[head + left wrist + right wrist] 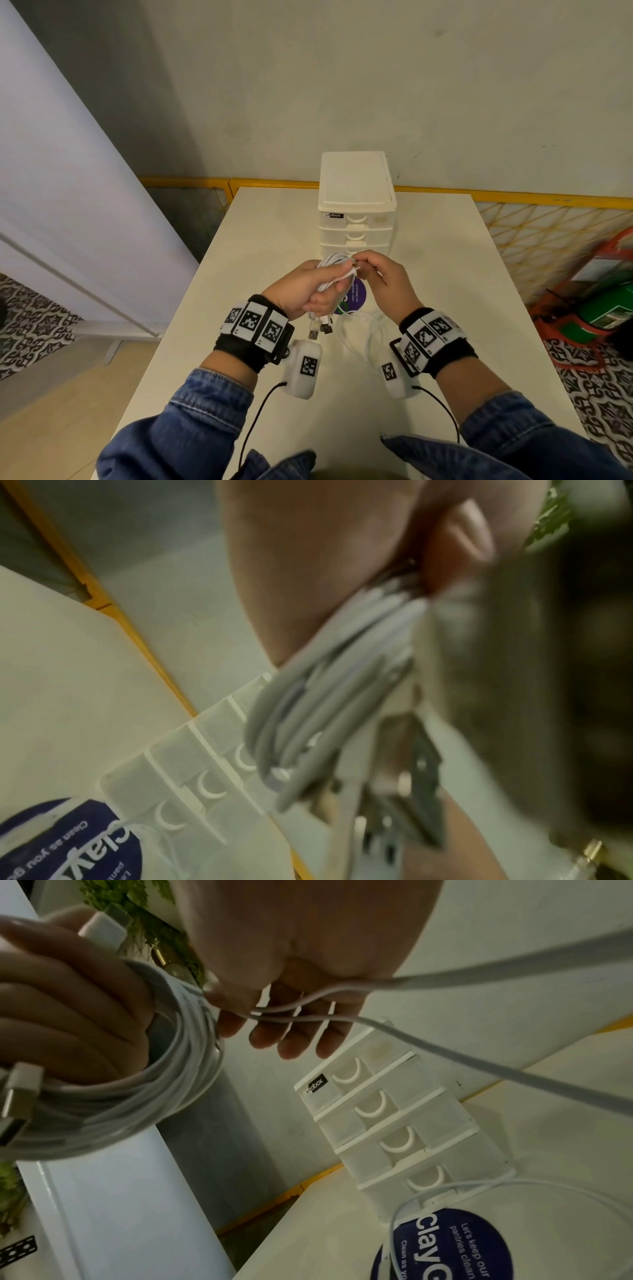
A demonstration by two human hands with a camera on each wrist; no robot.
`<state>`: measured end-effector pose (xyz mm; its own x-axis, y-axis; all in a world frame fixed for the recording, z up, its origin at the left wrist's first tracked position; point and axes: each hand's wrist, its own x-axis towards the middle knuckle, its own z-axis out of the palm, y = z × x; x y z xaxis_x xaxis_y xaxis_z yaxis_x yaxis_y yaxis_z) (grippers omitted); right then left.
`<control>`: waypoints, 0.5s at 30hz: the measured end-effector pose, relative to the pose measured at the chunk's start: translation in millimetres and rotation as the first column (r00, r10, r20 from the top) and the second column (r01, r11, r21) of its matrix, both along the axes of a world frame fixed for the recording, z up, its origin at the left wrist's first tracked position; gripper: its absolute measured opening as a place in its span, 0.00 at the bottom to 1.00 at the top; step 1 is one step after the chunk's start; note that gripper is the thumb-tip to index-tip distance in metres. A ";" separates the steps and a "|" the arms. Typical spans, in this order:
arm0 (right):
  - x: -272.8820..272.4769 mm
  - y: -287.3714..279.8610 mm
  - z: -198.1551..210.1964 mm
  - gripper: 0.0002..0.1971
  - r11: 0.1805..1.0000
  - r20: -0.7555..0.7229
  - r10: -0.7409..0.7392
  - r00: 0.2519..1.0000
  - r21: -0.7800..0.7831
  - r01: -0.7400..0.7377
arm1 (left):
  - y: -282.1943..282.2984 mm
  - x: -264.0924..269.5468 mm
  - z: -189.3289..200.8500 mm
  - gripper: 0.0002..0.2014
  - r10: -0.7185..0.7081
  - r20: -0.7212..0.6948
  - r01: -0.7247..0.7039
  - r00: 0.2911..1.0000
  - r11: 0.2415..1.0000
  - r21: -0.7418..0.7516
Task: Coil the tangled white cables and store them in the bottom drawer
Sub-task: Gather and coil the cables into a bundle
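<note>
My left hand (310,287) grips a coiled bundle of white cables (330,274), held above the table in front of the drawer unit. USB plugs (320,329) hang from the bottom of the bundle. The coil (150,1096) wraps round my left fingers (68,1010) in the right wrist view, and shows blurred as a bundle (325,696) in the left wrist view. My right hand (383,274) pinches a loose white cable strand (342,988) at the top of the coil. Another loose cable (359,329) lies in loops on the table. The white drawer unit (356,205) has all drawers closed; its bottom drawer (431,1180) is closed.
A round dark blue sticker (356,296) lies on the white table (274,240) below my hands. A yellow rail (513,196) runs behind the table's far edge. A green and orange object (613,294) stands on the floor to the right.
</note>
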<state>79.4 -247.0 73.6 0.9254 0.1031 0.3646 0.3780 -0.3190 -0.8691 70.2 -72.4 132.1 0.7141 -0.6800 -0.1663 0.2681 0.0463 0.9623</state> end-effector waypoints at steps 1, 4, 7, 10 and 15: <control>1.3 0.2 -1.7 0.08 1.000 -0.010 -0.008 1.000 -0.003 0.008 | 1.0 0.9 0.2 0.19 0.001 -0.007 -0.001 1.000 0.999 -0.036; 2.8 -1.8 -10.7 0.09 0.999 -0.060 -0.043 0.997 -0.026 0.042 | 1.7 2.9 3.3 0.22 -0.049 -0.004 0.048 0.999 0.985 -0.165; 1.8 0.1 -18.1 0.10 0.997 -0.110 -0.056 0.992 0.041 0.060 | -1.0 2.4 7.4 0.25 -0.066 0.041 0.072 0.997 0.980 -0.185; -0.2 5.2 -19.1 0.14 0.998 -0.137 -0.044 0.990 0.027 0.048 | -5.8 2.6 9.7 0.28 0.000 0.059 0.013 0.998 0.976 -0.219; -4.7 9.5 -31.4 0.21 0.985 -0.179 -0.059 0.982 -0.167 0.029 | -5.1 8.6 14.0 0.30 0.158 0.095 -0.122 0.983 0.945 -0.304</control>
